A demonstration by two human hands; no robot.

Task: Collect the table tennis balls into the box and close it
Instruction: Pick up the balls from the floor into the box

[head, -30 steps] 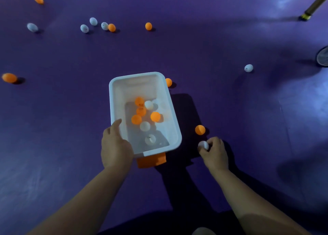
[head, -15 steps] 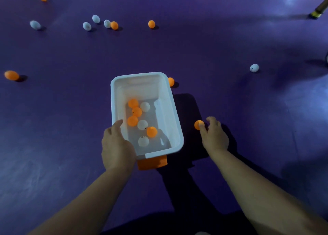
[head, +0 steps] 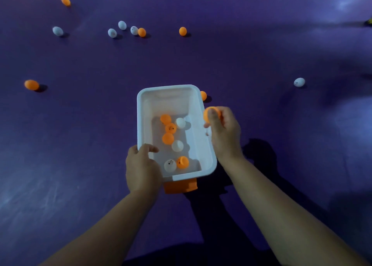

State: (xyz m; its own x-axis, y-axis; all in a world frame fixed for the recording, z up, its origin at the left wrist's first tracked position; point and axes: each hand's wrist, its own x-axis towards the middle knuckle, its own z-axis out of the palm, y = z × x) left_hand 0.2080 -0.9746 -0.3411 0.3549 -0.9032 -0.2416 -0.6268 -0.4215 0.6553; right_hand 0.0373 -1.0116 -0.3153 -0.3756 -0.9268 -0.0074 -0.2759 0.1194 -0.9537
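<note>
Now the purple floor is spreading under the open white box. The left hand is gripping the box's near left rim, fingers curled over its edge. The right hand is hovering at the box's right rim, fingers pinching an orange ball. Seven balls are lying inside the box and others are scattered beyond it. Carrying the ball past the rim and releasing it low should keep it from bouncing out.

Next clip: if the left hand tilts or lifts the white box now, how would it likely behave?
Probably light: the left hand grips the white box by one rim corner alone. The loose table tennis balls inside would likely roll toward whichever end dips. Its smooth plastic rim might slip from one hand.
</note>
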